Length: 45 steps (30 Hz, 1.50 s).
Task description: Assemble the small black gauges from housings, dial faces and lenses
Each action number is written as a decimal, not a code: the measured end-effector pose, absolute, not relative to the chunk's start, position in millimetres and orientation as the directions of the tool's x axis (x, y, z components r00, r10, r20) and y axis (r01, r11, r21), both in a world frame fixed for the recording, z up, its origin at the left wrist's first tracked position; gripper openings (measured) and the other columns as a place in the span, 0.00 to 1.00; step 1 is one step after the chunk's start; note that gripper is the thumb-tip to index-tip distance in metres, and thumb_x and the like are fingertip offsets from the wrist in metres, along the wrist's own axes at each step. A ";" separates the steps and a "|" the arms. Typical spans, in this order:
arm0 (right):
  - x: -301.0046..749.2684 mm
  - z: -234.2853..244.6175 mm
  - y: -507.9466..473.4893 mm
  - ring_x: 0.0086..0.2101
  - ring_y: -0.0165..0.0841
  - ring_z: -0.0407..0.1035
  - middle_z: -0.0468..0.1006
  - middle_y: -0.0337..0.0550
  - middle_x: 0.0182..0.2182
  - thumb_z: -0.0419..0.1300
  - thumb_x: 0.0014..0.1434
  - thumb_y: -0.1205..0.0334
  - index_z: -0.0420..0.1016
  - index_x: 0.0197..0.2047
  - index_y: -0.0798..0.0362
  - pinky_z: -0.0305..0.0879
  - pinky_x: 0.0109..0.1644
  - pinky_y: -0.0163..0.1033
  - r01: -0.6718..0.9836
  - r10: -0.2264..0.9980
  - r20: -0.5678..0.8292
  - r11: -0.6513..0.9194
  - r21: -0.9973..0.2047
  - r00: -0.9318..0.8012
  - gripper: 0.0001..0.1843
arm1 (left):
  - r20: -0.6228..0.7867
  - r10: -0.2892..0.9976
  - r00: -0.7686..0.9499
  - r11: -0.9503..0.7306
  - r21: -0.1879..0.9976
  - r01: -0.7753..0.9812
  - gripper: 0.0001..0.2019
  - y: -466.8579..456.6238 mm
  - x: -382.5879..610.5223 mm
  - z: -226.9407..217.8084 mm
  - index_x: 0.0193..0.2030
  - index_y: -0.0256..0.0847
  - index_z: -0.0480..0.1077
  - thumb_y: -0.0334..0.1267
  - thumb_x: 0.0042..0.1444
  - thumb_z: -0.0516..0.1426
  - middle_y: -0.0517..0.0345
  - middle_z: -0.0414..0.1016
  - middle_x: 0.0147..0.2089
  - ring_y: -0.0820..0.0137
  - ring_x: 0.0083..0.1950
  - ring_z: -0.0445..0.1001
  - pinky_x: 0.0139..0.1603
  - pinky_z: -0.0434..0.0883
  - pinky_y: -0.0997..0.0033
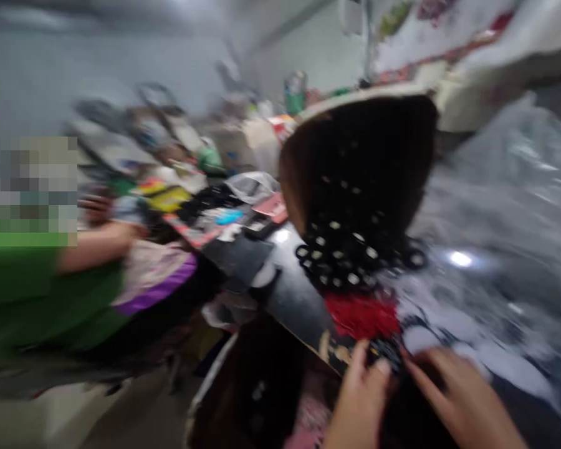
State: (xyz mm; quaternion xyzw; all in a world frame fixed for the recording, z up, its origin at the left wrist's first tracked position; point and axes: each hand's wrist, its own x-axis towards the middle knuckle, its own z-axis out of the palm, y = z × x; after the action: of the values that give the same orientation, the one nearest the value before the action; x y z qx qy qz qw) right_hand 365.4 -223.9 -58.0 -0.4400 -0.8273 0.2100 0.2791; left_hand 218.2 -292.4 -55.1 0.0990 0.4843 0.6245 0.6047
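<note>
Near the table's front edge, my left hand [362, 393] has its thumb and a finger at a small heap of dark pieces [386, 352], closed around something too blurred to name. My right hand [465, 396] curls in from the other side, fingers bent together beside the same heap; what they hold is hidden. Just beyond lies a bright red bundle [362, 315]. Behind it, many small black rings [339, 255] spill from the mouth of a tipped container with a dark inside [369, 149].
Clear plastic bags [509, 187] and whitish round pieces [453, 330] cover the right side. Below the table edge [299, 324] an open dark bin [215, 380] holds something pink [308, 411]. To the left sits a person in a green top [42, 293], near cluttered goods [210, 206].
</note>
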 end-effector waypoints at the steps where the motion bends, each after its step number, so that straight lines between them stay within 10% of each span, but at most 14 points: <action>1: 366.3 -44.4 -229.3 0.34 0.41 0.74 0.79 0.45 0.32 0.53 0.63 0.58 0.75 0.34 0.48 0.65 0.40 0.45 0.641 0.865 0.227 0.487 -0.593 -0.447 0.11 | -0.465 0.858 -0.219 0.225 0.723 -0.653 0.28 -293.2 218.6 -50.2 0.59 0.44 0.63 0.47 0.53 0.63 0.47 0.76 0.56 0.59 0.58 0.73 0.62 0.67 0.59; 8: 368.8 -8.8 -230.9 0.36 0.32 0.69 0.77 0.37 0.33 0.59 0.64 0.65 0.73 0.36 0.51 0.57 0.43 0.38 0.566 0.910 0.072 0.315 -0.762 -0.408 0.03 | -0.450 0.885 -0.121 0.317 0.772 -0.551 0.18 -266.0 219.0 -51.2 0.52 0.45 0.69 0.41 0.54 0.62 0.57 0.79 0.49 0.64 0.53 0.76 0.59 0.70 0.64; 40: 353.9 -4.0 -258.2 0.30 0.31 0.62 0.70 0.34 0.27 0.57 0.63 0.70 0.64 0.29 0.52 0.53 0.37 0.37 0.546 0.928 -0.022 0.200 -0.813 -0.372 0.11 | -0.090 0.980 -0.179 0.132 0.961 0.241 0.13 -292.2 210.5 -33.5 0.50 0.49 0.71 0.33 0.59 0.56 0.63 0.78 0.50 0.67 0.51 0.76 0.54 0.70 0.72; 45: 353.6 -9.8 -255.0 0.28 0.31 0.62 0.70 0.34 0.25 0.59 0.62 0.68 0.65 0.28 0.52 0.51 0.36 0.37 0.616 0.932 -0.027 0.217 -0.757 -0.362 0.12 | -0.152 0.982 -0.112 0.168 0.975 0.145 0.12 -290.8 205.5 -37.6 0.52 0.49 0.70 0.36 0.61 0.56 0.62 0.77 0.55 0.69 0.55 0.74 0.57 0.69 0.73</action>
State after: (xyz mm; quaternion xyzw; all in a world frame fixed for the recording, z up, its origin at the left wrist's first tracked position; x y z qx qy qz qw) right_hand 353.6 -255.0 -9.8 -0.5178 -0.7470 0.3509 0.2251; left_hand 205.5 -290.8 -37.6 0.4694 0.6002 0.4425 0.4729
